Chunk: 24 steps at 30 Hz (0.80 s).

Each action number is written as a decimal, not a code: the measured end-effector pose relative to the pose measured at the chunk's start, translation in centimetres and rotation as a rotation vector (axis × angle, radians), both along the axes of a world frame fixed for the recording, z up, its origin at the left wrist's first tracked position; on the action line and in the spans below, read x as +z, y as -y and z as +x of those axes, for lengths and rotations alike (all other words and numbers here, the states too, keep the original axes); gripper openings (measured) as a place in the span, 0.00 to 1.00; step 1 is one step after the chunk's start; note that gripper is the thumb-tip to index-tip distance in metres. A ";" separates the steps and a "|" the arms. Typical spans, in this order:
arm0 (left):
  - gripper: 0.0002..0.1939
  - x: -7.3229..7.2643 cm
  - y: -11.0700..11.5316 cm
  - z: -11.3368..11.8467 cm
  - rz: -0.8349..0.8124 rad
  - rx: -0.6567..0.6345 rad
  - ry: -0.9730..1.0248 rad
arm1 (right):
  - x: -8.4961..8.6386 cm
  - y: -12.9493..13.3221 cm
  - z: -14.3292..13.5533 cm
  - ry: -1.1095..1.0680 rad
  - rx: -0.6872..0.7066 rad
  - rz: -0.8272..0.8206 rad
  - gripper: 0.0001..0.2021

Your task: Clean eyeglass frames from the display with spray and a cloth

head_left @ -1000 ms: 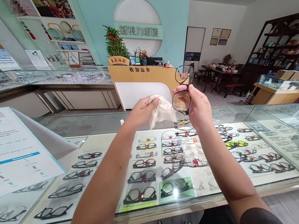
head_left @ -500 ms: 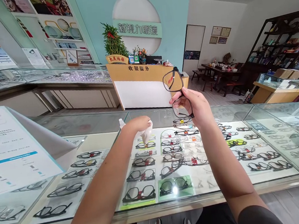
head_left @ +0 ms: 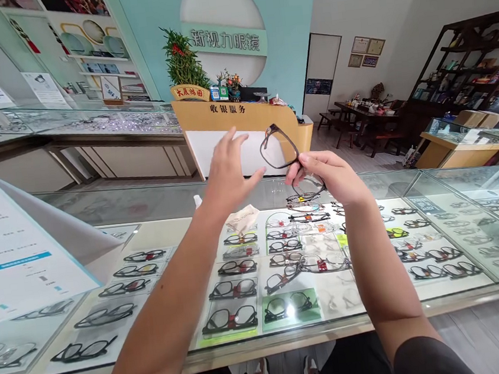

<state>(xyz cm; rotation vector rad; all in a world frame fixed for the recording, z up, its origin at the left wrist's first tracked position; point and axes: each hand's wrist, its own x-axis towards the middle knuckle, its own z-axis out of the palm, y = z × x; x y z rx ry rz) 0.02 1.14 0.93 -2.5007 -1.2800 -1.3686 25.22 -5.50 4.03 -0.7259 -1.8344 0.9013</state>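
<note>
My right hand (head_left: 335, 175) pinches a pair of dark-framed eyeglasses (head_left: 279, 165) near the bridge, holding it tilted above the glass counter. One lens points up and left; the other is partly behind my fingers. To the left of the glasses, my left hand (head_left: 229, 174) is raised with its fingers apart and nothing in it. Below it a crumpled white cloth (head_left: 242, 218) lies on the counter top. The tip of a small white bottle (head_left: 197, 201) shows beside my left wrist, the rest hidden by my forearm.
Rows of eyeglasses (head_left: 230, 319) are laid out inside the glass display counter (head_left: 169, 356) below my arms. A large printed card (head_left: 16, 253) stands at the left. Beyond are a cashier desk (head_left: 237, 117) with a plant and, at the right, another wooden counter (head_left: 455, 150).
My left hand has let go of the white cloth, leaving it on the counter, and has risen toward the glasses. The glasses have tilted further left in my right hand.
</note>
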 end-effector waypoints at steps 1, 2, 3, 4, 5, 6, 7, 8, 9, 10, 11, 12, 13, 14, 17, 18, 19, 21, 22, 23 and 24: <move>0.42 0.7 0.8 0.2 0.075 -0.074 0.049 | 0.1 0.0 0.3 0.019 0.013 -0.010 0.25; 0.45 1.3 1.7 0.3 0.113 -0.147 0.067 | 0.2 0.0 0.6 0.035 0.023 -0.019 0.25; 0.47 1.8 2.5 0.4 0.121 -0.205 0.067 | 0.3 0.1 0.8 0.049 0.034 -0.027 0.25; 0.48 2.3 3.2 0.5 0.116 -0.245 0.058 | 0.4 0.2 1.0 0.059 0.045 -0.034 0.25; 0.47 2.7 3.9 0.5 0.108 -0.269 0.047 | 0.4 0.3 1.1 0.067 0.058 -0.039 0.25; 0.46 3.0 4.5 0.5 0.105 -0.280 0.040 | 0.5 0.4 1.1 0.070 0.070 -0.041 0.25; 0.44 3.2 4.9 0.5 0.107 -0.285 0.041 | 0.6 0.5 1.1 0.067 0.082 -0.043 0.24; 0.43 3.4 5.3 0.5 0.109 -0.289 0.051 | 0.6 0.6 1.1 0.063 0.090 -0.047 0.24; 0.42 3.5 5.5 0.4 0.105 -0.298 0.067 | 0.6 0.7 1.1 0.062 0.098 -0.052 0.24; 0.42 3.6 5.7 0.4 0.091 -0.313 0.087 | 0.7 0.8 1.1 0.063 0.105 -0.056 0.24; 0.43 3.7 5.8 0.3 0.068 -0.331 0.108 | 0.7 0.9 1.2 0.068 0.115 -0.059 0.24; 0.44 3.8 6.0 0.2 0.041 -0.346 0.124 | 0.7 0.9 1.2 0.075 0.125 -0.063 0.24; 0.44 3.9 6.1 0.1 0.018 -0.355 0.137 | 0.8 1.0 1.2 0.084 0.136 -0.065 0.24; 0.43 4.0 6.2 0.0 0.007 -0.358 0.147 | 0.8 1.1 1.2 0.093 0.143 -0.066 0.24; 0.38 4.2 6.7 -0.2 0.051 -0.340 0.144 | 1.1 1.7 1.0 0.131 0.102 -0.060 0.24; 0.38 4.3 6.8 -0.3 0.083 -0.331 0.135 | 1.2 1.9 0.9 0.133 0.056 -0.039 0.24; 0.37 4.3 6.8 -0.4 0.117 -0.318 0.129 | 1.3 2.2 0.7 0.118 -0.008 -0.003 0.23; 0.38 4.4 6.8 -0.5 0.196 -0.276 0.142 | 1.5 2.8 0.3 0.049 -0.167 0.103 0.19; 0.39 4.4 6.7 -0.6 0.238 -0.246 0.164 | 1.5 3.0 0.2 0.003 -0.250 0.173 0.17; 0.39 4.4 6.5 -0.8 0.282 -0.211 0.193 | 1.6 3.2 0.0 -0.034 -0.325 0.247 0.15; 0.40 4.3 6.3 -0.9 0.323 -0.174 0.225 | 1.6 3.3 -0.1 -0.057 -0.386 0.321 0.16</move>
